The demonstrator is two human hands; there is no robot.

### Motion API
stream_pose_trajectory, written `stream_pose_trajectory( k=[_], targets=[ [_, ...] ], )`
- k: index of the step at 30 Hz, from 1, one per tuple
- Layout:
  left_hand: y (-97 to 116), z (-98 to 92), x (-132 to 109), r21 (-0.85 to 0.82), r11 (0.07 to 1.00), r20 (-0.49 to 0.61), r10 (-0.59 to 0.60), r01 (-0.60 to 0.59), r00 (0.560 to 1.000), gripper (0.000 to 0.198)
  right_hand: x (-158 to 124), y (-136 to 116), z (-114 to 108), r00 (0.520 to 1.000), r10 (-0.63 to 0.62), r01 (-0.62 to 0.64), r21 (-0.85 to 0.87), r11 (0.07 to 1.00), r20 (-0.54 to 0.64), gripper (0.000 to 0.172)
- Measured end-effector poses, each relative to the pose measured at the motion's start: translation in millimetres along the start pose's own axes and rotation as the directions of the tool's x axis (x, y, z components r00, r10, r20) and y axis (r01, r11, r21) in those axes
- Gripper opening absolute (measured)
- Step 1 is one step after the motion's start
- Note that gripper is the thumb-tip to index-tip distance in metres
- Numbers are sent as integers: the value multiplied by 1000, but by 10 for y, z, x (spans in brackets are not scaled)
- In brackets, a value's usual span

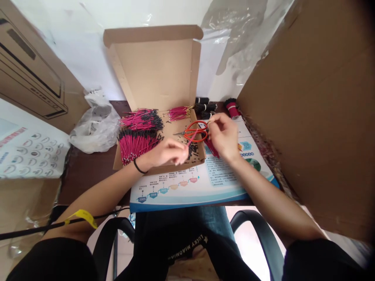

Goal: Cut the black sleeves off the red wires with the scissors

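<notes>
Pink wire (192,137) pinched in the left hand (173,152) over the cardboard box (159,72); at its right edge, right hand (224,134) pinched shut, contents unclear

scissors (185,133) orange-handled; wires (136,146) magenta, black-tipped; carton (158,72) plain brown; bag (96,127) whitish.

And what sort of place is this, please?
Probably a small hand-assembly workstation: piles of pink-and-black wires sit in an open cardboard box, with red-handled scissors close by.
</notes>
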State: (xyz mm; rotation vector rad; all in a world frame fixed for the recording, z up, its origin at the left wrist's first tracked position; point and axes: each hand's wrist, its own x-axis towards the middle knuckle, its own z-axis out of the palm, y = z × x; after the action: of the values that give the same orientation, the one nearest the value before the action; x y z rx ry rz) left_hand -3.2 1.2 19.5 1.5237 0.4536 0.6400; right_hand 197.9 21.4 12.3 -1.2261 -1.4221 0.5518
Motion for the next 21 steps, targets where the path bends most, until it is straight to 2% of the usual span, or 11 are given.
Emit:
stream_pose_trajectory(
  k=[2, 3, 5, 8, 14, 17, 19, 21],
  targets=[
    [-7, -104, 11, -157, 984, -232, 42, -80, 972, 34, -97, -75, 37, 987, -72, 83, -71, 994, 147, 9],
    [-1, -148, 18, -213, 972, -308, 27, -97, 951, 34, -139, -110, 54, 974, -93, 115, -100, 988, 206, 10],
    [19, -207, 31, -288, 954, -385, -34, -85, 922, 34, -192, -161, 69, 955, -119, 161, -141, 977, 271, 9],
    [25, -227, 41, -330, 943, -387, -96, -41, 917, 34, -200, -183, 51, 930, -128, 197, -173, 965, 345, 9],
    [-44, -225, 40, -301, 954, -360, -106, -8, 927, 35, -165, -143, 9, 865, -162, 291, -212, 933, 476, 14],
    [-61, -251, 39, -315, 949, -340, -119, 6, 933, 36, -169, -143, -4, 824, -215, 361, -192, 913, 525, 10],
    [-58, -263, 40, -357, 932, -267, -170, 66, 949, 36, -178, -160, -18, 817, -253, 402, -199, 893, 518, 15],
    [-43, -264, 38, -388, 906, -140, -238, 168, 961, 37, -190, -179, -32, 829, -263, 426, -252, 869, 494, 24]
  ],
)
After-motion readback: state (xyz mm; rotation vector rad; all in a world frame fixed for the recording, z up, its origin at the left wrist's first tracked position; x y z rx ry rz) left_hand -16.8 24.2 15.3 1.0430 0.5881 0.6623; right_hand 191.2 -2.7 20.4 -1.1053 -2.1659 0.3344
